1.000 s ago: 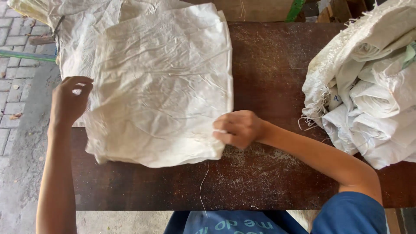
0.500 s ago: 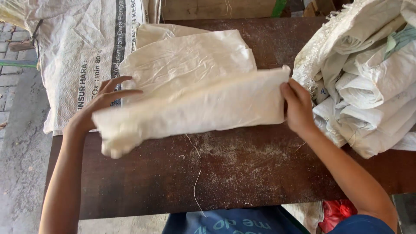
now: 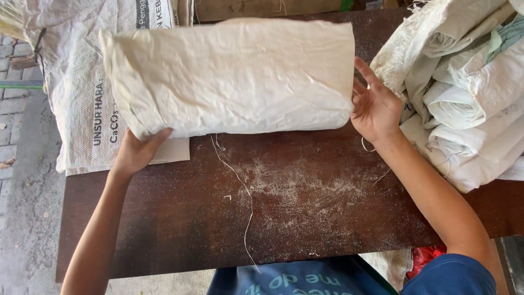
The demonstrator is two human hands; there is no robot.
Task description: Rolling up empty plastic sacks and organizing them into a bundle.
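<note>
Item: folded white sack point(image 3: 229, 76), upper centre of frame, held above my dark table point(image 3: 305, 207). Left hand point(image 3: 136, 150) grips its lower-left corner, fingers curled. Right hand point(image 3: 376, 106) presses its right edge, fingers spread. Sack pile point(image 3: 464, 93), right.

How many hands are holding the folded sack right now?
2: the left hand under the folded sack's lower left corner, the right hand flat against its right end.

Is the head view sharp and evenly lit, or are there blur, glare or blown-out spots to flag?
Head view: soft, even daylight, no hard shadows; the folded sack between the left hand and right hand looks pale but keeps its creases; the table shows grit and loose threads crisply; the sack pile at right is brightest, slightly washed out.
</note>
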